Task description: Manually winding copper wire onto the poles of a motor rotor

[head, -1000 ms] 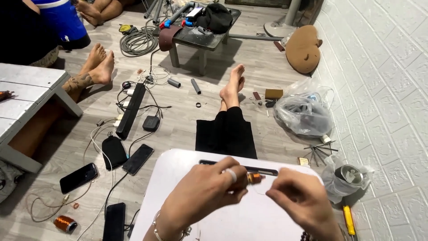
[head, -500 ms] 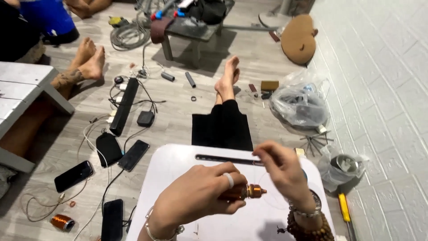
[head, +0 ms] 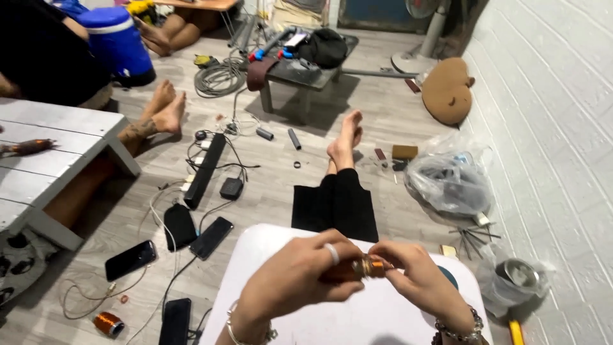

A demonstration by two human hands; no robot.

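My left hand (head: 290, 278), with a ring on one finger, grips a small copper-wound coil part (head: 357, 268) over a white board (head: 255, 255) on my lap. My right hand (head: 418, 278) pinches the right end of the same part with its fingertips. Both hands meet at the middle of the board. My outstretched legs in black trousers (head: 335, 204) and bare feet (head: 345, 137) lie beyond the board.
On the wooden floor lie several phones (head: 131, 259), a black power strip (head: 204, 169) with cables, and a copper wire spool (head: 107, 324). A plastic bag (head: 447, 185) and metal cup (head: 517, 275) sit by the white wall. Another person's bare feet (head: 163, 108) rest beside a white table (head: 45, 166).
My right hand has come back down to the coil part and pinches its end. The thin dark tool that lay along the board's far edge is out of sight. The camera shifted.
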